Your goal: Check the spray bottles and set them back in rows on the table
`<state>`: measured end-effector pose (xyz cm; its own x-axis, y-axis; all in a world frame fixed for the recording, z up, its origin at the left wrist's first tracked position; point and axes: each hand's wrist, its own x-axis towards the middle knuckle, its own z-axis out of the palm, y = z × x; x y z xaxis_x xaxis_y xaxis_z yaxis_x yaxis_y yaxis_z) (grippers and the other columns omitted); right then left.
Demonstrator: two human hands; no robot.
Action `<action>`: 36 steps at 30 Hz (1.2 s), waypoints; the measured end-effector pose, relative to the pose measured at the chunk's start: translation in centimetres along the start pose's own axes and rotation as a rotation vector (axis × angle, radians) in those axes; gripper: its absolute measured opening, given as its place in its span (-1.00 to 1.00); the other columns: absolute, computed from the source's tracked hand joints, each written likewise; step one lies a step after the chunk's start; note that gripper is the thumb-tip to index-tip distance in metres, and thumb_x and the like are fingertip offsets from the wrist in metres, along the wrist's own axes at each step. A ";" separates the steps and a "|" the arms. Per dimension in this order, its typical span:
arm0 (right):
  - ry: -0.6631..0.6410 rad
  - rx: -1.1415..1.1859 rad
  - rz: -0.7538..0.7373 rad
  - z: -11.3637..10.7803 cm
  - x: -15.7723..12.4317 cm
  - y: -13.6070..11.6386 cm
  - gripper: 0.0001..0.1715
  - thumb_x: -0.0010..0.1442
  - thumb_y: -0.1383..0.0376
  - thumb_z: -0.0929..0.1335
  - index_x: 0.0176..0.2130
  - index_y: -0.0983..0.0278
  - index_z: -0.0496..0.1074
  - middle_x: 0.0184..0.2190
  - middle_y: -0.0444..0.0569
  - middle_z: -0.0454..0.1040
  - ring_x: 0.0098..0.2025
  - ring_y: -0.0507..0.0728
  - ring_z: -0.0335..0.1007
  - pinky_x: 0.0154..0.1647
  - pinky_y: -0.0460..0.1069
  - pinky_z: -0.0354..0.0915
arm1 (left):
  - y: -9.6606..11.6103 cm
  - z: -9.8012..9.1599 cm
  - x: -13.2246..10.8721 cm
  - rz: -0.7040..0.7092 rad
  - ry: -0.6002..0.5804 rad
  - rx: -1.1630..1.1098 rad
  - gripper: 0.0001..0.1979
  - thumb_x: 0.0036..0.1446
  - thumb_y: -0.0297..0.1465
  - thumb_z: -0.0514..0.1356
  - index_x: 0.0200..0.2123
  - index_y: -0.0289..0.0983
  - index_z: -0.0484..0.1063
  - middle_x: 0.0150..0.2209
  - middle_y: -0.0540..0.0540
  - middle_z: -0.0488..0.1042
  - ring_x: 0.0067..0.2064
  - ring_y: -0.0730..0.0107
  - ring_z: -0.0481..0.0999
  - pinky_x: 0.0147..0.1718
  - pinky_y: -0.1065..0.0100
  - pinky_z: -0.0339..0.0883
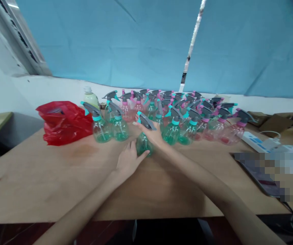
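Observation:
Both my hands are on one green spray bottle (143, 144) standing on the wooden table (59, 183). My right hand (153, 135) grips it at the neck, under its grey and teal trigger head (146, 120). My left hand (129, 159) cups the bottle's lower body from the left, fingers curled against it. Just behind stand several more spray bottles (172, 114), green with teal collars and pink with pink collars.
A crumpled red plastic bag (64, 122) lies at the left of the bottles, with a pale bottle (90, 97) behind it. At the right are a white power strip (257, 141), cables, a dark flat device (261, 177) and cardboard pieces (276, 120). A blue sheet hangs behind.

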<state>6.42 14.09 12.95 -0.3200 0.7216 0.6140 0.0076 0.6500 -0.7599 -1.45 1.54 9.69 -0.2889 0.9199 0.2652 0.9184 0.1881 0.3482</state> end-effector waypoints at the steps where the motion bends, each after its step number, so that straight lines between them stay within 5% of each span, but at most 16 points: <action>1: 0.005 -0.023 0.005 0.3 0.5 0.1 -0.57 0.04 -0.03 0.37 -0.57 0.24 0.35 -0.66 -0.24 0.15 -0.55 -0.01 0.12 -0.49 -0.08 0.13 | 0.0 -0.1 0.7 -0.027 0.012 0.037 -0.33 0.16 0.02 0.03 0.14 -0.37 0.15 0.01 -0.34 0.42 0.01 -0.09 0.44 -0.14 0.10 0.35; 11: -0.217 -0.470 -0.037 -1.3 1.1 1.2 -0.50 -0.01 0.00 0.43 -0.19 0.29 0.43 -0.30 0.01 0.42 -0.23 0.15 0.37 -0.17 0.05 0.28 | -0.5 -1.3 4.0 -0.059 0.007 0.184 -0.37 0.20 -0.02 0.01 0.12 -0.41 0.22 -0.06 -0.36 0.45 -0.10 -0.14 0.51 -0.26 0.10 0.39; 17: -0.264 -0.621 0.056 -0.2 2.8 0.7 -0.54 0.07 0.03 0.40 -0.18 0.33 0.44 -0.33 0.05 0.51 -0.23 0.18 0.44 -0.22 0.00 0.28 | -1.1 -1.4 1.5 -0.005 0.007 0.254 -0.53 0.24 -0.21 0.02 0.09 -0.43 0.27 -0.06 -0.36 0.43 -0.14 -0.07 0.51 -0.33 0.14 0.41; 24: -0.246 -0.658 0.126 1.7 4.4 0.6 -0.56 0.09 0.09 0.41 -0.15 0.36 0.45 -0.22 0.18 0.55 -0.13 0.26 0.47 -0.17 0.01 0.28 | -2.8 0.6 -2.9 0.222 -0.074 0.265 -0.56 0.22 -0.27 0.09 0.10 -0.37 0.30 0.14 -0.30 0.33 0.17 0.00 0.29 0.10 0.06 0.19; 28: -0.250 -0.652 0.142 2.1 4.6 0.4 -0.54 0.09 0.12 0.42 -0.09 0.37 0.43 -0.18 0.19 0.55 -0.09 0.27 0.46 -0.11 0.03 0.28 | -3.5 1.8 -3.6 0.305 -0.016 0.252 -0.57 0.25 -0.27 0.04 0.10 -0.40 0.31 0.18 -0.35 0.27 0.23 -0.05 0.20 0.17 -0.05 0.08; 36: -0.217 -0.585 0.140 -0.6 2.9 -0.5 -0.38 0.07 0.05 0.41 -0.01 0.41 0.39 -0.11 0.23 0.51 -0.01 0.27 0.43 -0.04 0.07 0.29 | -3.5 1.4 -3.5 0.314 -0.028 0.232 -0.57 0.25 -0.27 0.03 0.09 -0.40 0.32 0.18 -0.36 0.28 0.22 -0.04 0.21 0.16 -0.06 0.09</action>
<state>6.02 15.99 15.21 -0.4623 0.7842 0.4138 0.5594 0.6200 -0.5502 -3.25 -1.89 6.33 0.0206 0.9536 0.3005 0.9986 -0.0345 0.0408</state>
